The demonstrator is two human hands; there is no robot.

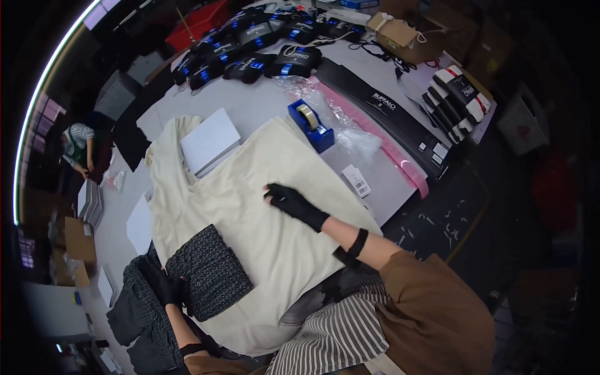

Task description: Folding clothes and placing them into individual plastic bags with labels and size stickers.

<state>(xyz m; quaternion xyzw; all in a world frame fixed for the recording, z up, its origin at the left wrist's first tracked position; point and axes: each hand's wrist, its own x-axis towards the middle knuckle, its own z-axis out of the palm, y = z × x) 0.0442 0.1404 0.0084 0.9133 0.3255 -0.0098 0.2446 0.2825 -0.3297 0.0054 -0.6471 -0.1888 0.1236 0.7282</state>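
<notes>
My right hand point(290, 203), in a black fingertip-less glove, is over the middle of a cream cloth point(250, 175) spread across the table. Its fingers are loosely curled with small gaps between them, and nothing shows in them. My left hand point(167, 287), gloved the same way, rests at the left edge of a folded dark garment point(212, 273) with a small light pattern. That garment lies flat on the cloth's near left part. Beside it, dark garments point(140, 312) are piled under and around my left hand. Black glove against dark fabric hides whether its fingers grip anything.
White card sheets point(210, 142) are stacked on the cloth's far side. A blue tape dispenser point(311, 125) stands right of them. Clear plastic, a pink strip point(400, 165) and long black packaging point(381, 112) lie farther right. Bundled black packs point(250, 65) fill the back. A person point(79, 147) works far left.
</notes>
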